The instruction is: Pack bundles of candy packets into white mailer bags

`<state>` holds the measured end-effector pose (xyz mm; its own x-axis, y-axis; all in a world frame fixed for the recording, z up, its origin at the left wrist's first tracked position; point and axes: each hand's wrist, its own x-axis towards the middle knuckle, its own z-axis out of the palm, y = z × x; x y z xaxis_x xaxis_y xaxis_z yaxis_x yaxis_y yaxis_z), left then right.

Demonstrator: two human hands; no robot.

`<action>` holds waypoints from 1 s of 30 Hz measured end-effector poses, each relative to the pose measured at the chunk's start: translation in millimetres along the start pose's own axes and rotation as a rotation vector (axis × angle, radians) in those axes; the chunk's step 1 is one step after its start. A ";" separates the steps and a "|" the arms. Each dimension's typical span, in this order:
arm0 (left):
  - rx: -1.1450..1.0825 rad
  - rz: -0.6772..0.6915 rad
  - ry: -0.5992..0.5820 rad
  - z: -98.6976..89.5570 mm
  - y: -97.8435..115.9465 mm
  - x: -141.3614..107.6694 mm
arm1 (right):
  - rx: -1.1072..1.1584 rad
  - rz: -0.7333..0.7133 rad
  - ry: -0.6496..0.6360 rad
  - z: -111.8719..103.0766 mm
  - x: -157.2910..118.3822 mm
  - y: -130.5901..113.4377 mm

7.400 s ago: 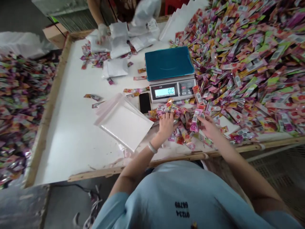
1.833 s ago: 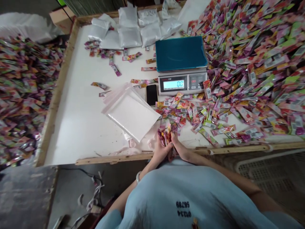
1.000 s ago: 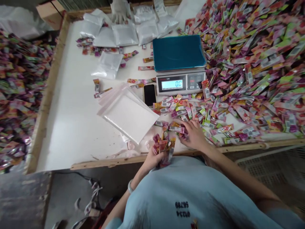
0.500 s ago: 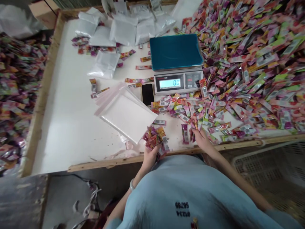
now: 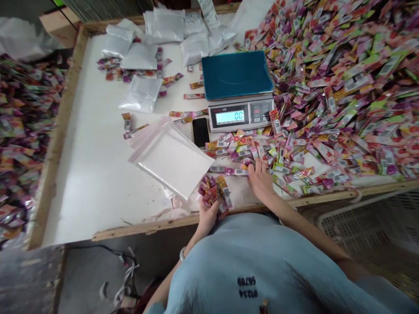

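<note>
My left hand (image 5: 209,211) is closed around a bunch of small stick packets (image 5: 212,190), purple, red and orange, at the table's front edge. My right hand (image 5: 261,179) is palm down on the table to the right of it. Its fingers are curled onto loose stick packets (image 5: 244,152) in front of the scale; the fingertips are partly hidden. A purple packet (image 5: 237,172) lies by its thumb side. Left of the hands is a fanned stack of clear zip bags (image 5: 173,159). The digital scale (image 5: 240,115) reads 0.0, with nothing on its blue pan (image 5: 235,75).
A large heap of stick packets (image 5: 343,87) covers the right side. A phone (image 5: 200,132) lies left of the scale. Filled pouches (image 5: 140,93) stand at the back left. A wooden rim (image 5: 60,131) borders the table. A plastic crate (image 5: 369,226) is below right.
My right hand has moved a little left and forward and turned palm down over the packets. The upright purple packets near it no longer show there. My left hand still holds its bunch.
</note>
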<state>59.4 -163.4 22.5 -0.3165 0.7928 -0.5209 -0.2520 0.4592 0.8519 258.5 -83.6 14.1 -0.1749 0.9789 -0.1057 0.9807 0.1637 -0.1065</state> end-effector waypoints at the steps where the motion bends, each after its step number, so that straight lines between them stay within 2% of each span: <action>1: -0.006 -0.003 0.007 0.2 0.4 0.1 | -0.015 0.016 -0.010 2.9 2.5 -0.4; 4: -0.029 -0.008 0.027 0.4 -0.6 0.7 | -0.020 0.011 -0.023 15.7 -1.4 0.3; 9: -0.023 0.000 0.028 1.9 -5.3 3.8 | 0.058 -0.049 0.036 33.5 -17.7 9.2; 14: -0.036 0.003 0.055 2.1 -10.3 5.4 | 0.251 0.053 0.039 45.2 -13.6 14.3; 17: -0.058 0.002 0.079 -4.2 -16.2 4.6 | 0.387 0.071 0.089 47.7 -6.6 21.7; 20: -0.088 0.007 0.096 -13.1 -20.8 3.8 | 0.508 0.074 0.187 38.0 3.4 42.5; 23: -0.102 0.037 0.102 -20.1 -21.1 4.2 | 0.539 0.083 0.267 13.9 11.5 66.9; 25: -0.099 0.048 0.095 -22.9 -20.4 5.2 | 0.492 0.036 0.279 -3.6 10.6 74.0; 28: -0.103 0.056 0.097 -23.9 -21.1 6.3 | 0.316 -0.036 0.154 -17.7 -0.7 61.8; 30: -0.115 0.060 0.105 -22.0 -21.9 5.8 | 0.184 0.010 0.014 -15.9 -9.4 43.1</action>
<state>43.0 -177.8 -0.3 -0.4266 0.7684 -0.4770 -0.3305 0.3585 0.8731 303.8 -83.8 26.3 -0.1629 0.9821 -0.0943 0.9498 0.1302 -0.2846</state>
